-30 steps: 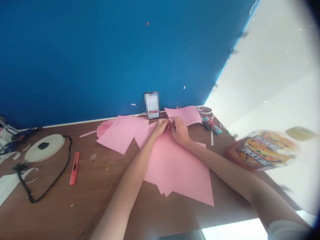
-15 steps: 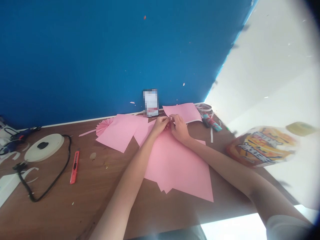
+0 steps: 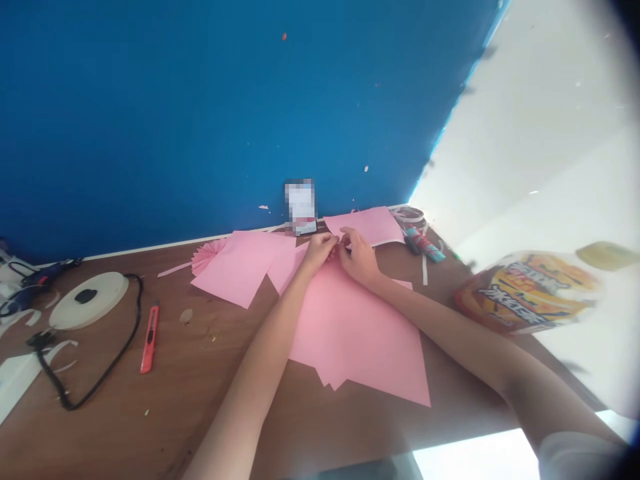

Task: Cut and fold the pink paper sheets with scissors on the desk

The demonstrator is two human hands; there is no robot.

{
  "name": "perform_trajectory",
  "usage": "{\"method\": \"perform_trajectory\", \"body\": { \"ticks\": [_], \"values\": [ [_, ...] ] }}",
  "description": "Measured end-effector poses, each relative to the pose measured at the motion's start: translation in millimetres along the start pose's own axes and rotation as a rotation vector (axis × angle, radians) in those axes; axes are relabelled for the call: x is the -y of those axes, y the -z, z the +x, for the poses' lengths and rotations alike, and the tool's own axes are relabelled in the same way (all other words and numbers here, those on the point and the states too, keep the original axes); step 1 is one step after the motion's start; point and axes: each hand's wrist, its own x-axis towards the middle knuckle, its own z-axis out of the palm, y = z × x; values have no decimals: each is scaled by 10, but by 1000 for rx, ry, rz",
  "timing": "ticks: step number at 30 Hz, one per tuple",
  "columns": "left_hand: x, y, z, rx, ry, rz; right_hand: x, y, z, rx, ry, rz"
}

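My left hand (image 3: 320,251) and my right hand (image 3: 358,256) meet at the far edge of a large pink paper sheet (image 3: 355,333) on the brown table (image 3: 210,373). The fingers of both hands are pinched together on a small piece of pink paper (image 3: 339,245) held between them. More pink sheets lie to the left (image 3: 240,267) and behind the hands (image 3: 373,225). A folded pink paper fan (image 3: 207,253) lies at the left of those sheets.
An orange utility knife (image 3: 149,337), a round white device (image 3: 87,300) and a black cable (image 3: 95,380) lie at the left. Markers (image 3: 423,243) lie by the wall corner. A colourful snack bag (image 3: 525,293) rests at the right. A blue wall rises behind.
Both hands stay pinched at the same spot; only small finger movements on the paper piece. The view has shifted slightly.
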Motion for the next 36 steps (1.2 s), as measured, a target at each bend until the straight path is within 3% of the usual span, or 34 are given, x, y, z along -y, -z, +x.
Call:
{"method": "perform_trajectory", "body": {
  "ticks": [19, 25, 36],
  "values": [
    [-8, 3, -5, 19, -16, -14, 10, 3, 11, 54, 71, 16],
    [13, 1, 12, -8, -11, -41, 12, 3, 18, 35, 30, 36],
    [15, 11, 13, 52, -43, -102, -32, 1, 23, 11, -27, 58]
  ]
}}
